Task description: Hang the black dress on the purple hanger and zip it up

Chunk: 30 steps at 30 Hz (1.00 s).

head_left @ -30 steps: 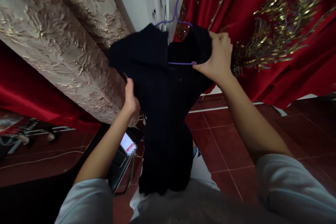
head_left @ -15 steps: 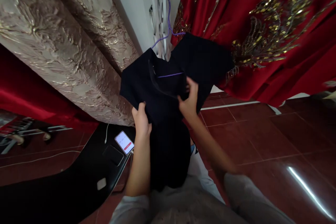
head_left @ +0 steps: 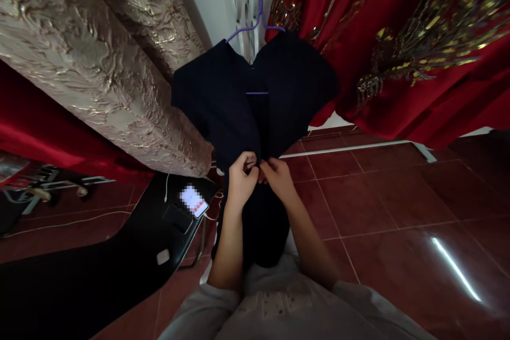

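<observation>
A dark navy short-sleeved shirt point(head_left: 295, 85) hangs on a purple hanger point(head_left: 261, 18) in front of me. Its neck stands open in a V, and the hanger's lower bar shows inside. My left hand point(head_left: 244, 175) pinches the shirt's front at the bottom of the V, fingers curled. Close beside it, my right hand point(head_left: 277, 175) pinches the opposite front edge, so the two sets of fingertips nearly meet. Whether a button lies between the fingers is too dark and small to tell. The lower part of the shirt drops below my wrists toward my body.
A black table point(head_left: 119, 271) at left bears a lit phone point(head_left: 194, 202), a dark phone point(head_left: 178, 219) and a small white case point(head_left: 163, 257). Beige textured fabric point(head_left: 107, 74) hangs at left, red sequined fabric point(head_left: 382, 5) at right. A white rack foot point(head_left: 424, 152) stands on red tiles.
My right hand has left the collar and come down toward the middle. My left hand has moved right to meet it. The collar, held wide before, now falls in a narrow V.
</observation>
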### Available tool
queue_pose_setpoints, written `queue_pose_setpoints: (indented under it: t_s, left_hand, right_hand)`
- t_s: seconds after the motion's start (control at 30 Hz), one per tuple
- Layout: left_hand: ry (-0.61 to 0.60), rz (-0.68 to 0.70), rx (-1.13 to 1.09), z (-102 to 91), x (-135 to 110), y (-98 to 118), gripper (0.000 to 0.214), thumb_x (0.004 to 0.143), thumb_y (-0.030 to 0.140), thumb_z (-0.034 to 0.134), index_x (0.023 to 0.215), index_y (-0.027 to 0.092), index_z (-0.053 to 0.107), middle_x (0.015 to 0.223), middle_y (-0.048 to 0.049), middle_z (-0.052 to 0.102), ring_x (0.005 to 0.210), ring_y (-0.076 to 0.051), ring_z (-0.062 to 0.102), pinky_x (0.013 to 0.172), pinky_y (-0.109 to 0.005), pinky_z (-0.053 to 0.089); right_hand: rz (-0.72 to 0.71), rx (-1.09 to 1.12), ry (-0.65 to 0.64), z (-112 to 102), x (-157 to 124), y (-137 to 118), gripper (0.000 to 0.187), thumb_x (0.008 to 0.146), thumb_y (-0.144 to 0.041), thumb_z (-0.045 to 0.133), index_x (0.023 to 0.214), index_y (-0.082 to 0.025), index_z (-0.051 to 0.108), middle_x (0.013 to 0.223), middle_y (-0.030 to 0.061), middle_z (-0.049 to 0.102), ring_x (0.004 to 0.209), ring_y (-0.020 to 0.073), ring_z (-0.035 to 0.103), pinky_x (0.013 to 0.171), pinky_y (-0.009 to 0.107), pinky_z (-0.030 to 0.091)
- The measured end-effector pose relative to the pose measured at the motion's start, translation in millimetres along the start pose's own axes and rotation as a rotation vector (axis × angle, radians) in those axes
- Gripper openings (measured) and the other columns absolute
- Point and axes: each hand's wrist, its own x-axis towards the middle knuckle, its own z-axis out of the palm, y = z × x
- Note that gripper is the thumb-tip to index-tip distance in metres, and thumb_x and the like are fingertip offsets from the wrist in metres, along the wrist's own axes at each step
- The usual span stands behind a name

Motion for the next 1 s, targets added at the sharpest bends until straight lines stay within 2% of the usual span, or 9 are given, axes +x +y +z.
queue_pose_setpoints:
  t_s: [0.1, 0.23, 0.3, 0.43, 0.57, 0.7, 0.83, 0.93, 1.0]
  left_hand:
    - [-0.11, 0.024, 0.036, 0.1, -1.6, -1.3, 0.036, 0.08, 0.006, 0.056, 0.112, 0.019, 0.067, 0.106, -0.0067, 0.07, 0.105, -0.021, 0.07, 0.1, -0.036, 0.056]
    - [-0.018, 0.001, 0.098, 0.3, -2.7, -3.9, 0.02, 0.089, 0.018, 0.064, 0.108, 0.018, 0.071, 0.093, -0.0059, 0.071, 0.087, -0.02, 0.073, 0.081, -0.032, 0.062]
    - [0.011, -0.008, 0.098, 0.8, -3.4, -4.8, 0.017, 0.093, 0.021, 0.062, 0.106, 0.018, 0.071, 0.091, -0.0055, 0.072, 0.087, -0.02, 0.074, 0.083, -0.033, 0.063]
    - [-0.007, 0.017, 0.108, 0.7, -4.9, -3.9, 0.02, 0.094, 0.019, 0.06, 0.11, 0.018, 0.072, 0.101, -0.0081, 0.076, 0.097, -0.023, 0.076, 0.091, -0.037, 0.063]
    - [0.049, 0.091, 0.132, 0.7, -5.7, -1.6, 0.019, 0.091, 0.017, 0.063, 0.106, 0.018, 0.075, 0.097, -0.0074, 0.074, 0.091, -0.021, 0.075, 0.082, -0.032, 0.064]
    - [0.049, 0.157, 0.216, 0.3, -6.2, -1.1, 0.021, 0.089, 0.013, 0.06, 0.098, 0.02, 0.078, 0.092, -0.0057, 0.072, 0.078, -0.017, 0.069, 0.069, -0.027, 0.059]
    - [0.126, 0.131, 0.164, 2.3, -6.9, -6.3, 0.022, 0.085, 0.012, 0.062, 0.1, 0.02, 0.077, 0.092, -0.0058, 0.073, 0.081, -0.018, 0.072, 0.073, -0.029, 0.061]
    - [0.188, 0.063, 0.044, 9.8, -4.9, -14.3, 0.017, 0.085, 0.016, 0.065, 0.1, 0.019, 0.074, 0.09, -0.0063, 0.074, 0.082, -0.02, 0.073, 0.077, -0.033, 0.063]
    - [0.203, 0.037, 0.024, 17.9, -1.1, -22.8, 0.018, 0.085, 0.015, 0.065, 0.101, 0.02, 0.072, 0.089, -0.0059, 0.073, 0.081, -0.02, 0.073, 0.077, -0.034, 0.064]
  right_hand:
    - [-0.057, 0.038, 0.041, -3.0, -2.6, 1.7, 0.037, 0.087, -0.054, 0.065, 0.076, -0.019, 0.061, 0.064, 0.0017, 0.064, 0.053, 0.0145, 0.057, 0.051, 0.027, 0.044]
    - [-0.091, 0.023, 0.037, -1.7, -4.3, 2.6, 0.036, 0.089, -0.053, 0.064, 0.08, -0.019, 0.065, 0.073, 0.0024, 0.066, 0.061, 0.0143, 0.058, 0.058, 0.027, 0.046]
    - [-0.124, 0.015, 0.072, -0.1, -4.9, 2.4, 0.034, 0.091, -0.051, 0.064, 0.08, -0.019, 0.064, 0.073, 0.0018, 0.065, 0.065, 0.0145, 0.058, 0.062, 0.027, 0.046]
    - [-0.178, 0.003, 0.095, 0.3, -7.6, 0.5, 0.029, 0.092, -0.048, 0.066, 0.087, -0.02, 0.063, 0.079, 0.0016, 0.065, 0.069, 0.0153, 0.058, 0.065, 0.028, 0.045]
    - [-0.211, -0.138, 0.072, 0.1, -10.7, -4.5, 0.023, 0.094, -0.043, 0.064, 0.092, -0.02, 0.063, 0.084, 0.0023, 0.067, 0.071, 0.0163, 0.059, 0.066, 0.029, 0.044]
    - [-0.183, -0.198, 0.082, 2.3, -14.2, -8.5, 0.02, 0.094, -0.038, 0.057, 0.083, -0.021, 0.056, 0.072, -0.0001, 0.061, 0.065, 0.0159, 0.057, 0.062, 0.029, 0.041]
    - [-0.116, -0.124, 0.001, -0.3, -12.1, -10.9, 0.019, 0.086, -0.03, 0.055, 0.07, -0.02, 0.059, 0.057, -0.0017, 0.055, 0.054, 0.0137, 0.051, 0.057, 0.028, 0.038]
    - [-0.077, -0.01, -0.056, -6.5, 3.3, -29.1, 0.019, 0.081, -0.031, 0.061, 0.069, -0.018, 0.068, 0.052, -0.0013, 0.057, 0.049, 0.0112, 0.05, 0.053, 0.026, 0.037]
    - [-0.126, 0.027, -0.032, -10.6, 21.5, -59.5, 0.02, 0.082, -0.032, 0.064, 0.069, -0.018, 0.069, 0.05, -0.002, 0.055, 0.045, 0.0089, 0.045, 0.047, 0.023, 0.03]
